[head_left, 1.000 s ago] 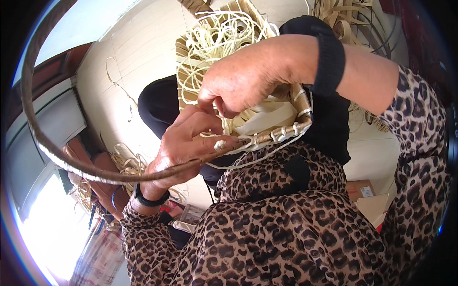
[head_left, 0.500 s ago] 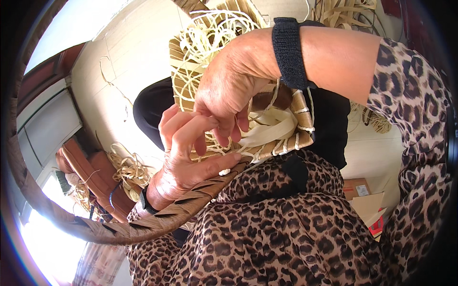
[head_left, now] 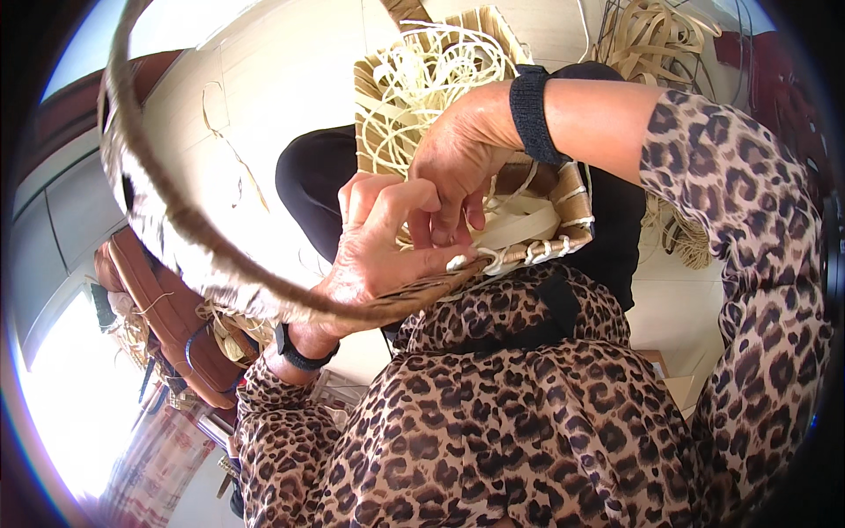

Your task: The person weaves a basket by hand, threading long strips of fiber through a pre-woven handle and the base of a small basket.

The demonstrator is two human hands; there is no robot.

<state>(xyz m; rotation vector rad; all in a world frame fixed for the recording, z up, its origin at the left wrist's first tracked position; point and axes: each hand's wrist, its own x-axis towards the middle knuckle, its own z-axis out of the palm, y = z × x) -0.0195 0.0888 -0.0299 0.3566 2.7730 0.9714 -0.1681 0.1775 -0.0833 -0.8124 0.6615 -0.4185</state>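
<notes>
A rectangular woven basket (head_left: pixel 576 207) rests in my lap, its rim laced with white cord (head_left: pixel 546 253). My left hand (head_left: pixel 378 238) is closed at the near rim, with the thumb lying along the outside and the bent fingers over the inner side. Reaching over from the right, my right hand (head_left: pixel 462 154) bends down into the basket. Its fingers are pinched together against the left fingertips; what they hold is hidden. Loose cream cord (head_left: pixel 440 75) lies tangled in the far part of the basket. Beside my right fingers is a flat pale strip (head_left: pixel 519 224).
A long brown wrapped hoop (head_left: pixel 238 275) arches from the near rim across the left. Bundled tan strips (head_left: pixel 660 40) lie on the floor at far right. A brown leather-like bag or seat (head_left: pixel 163 317) and more fibre are at left. Dangling fibre (head_left: pixel 691 242) hangs at right.
The basket and both hands have shifted right in the picture. The hoop has swung up and right, now seen more edge-on. Both hands keep their close, pinched posture at the rim.
</notes>
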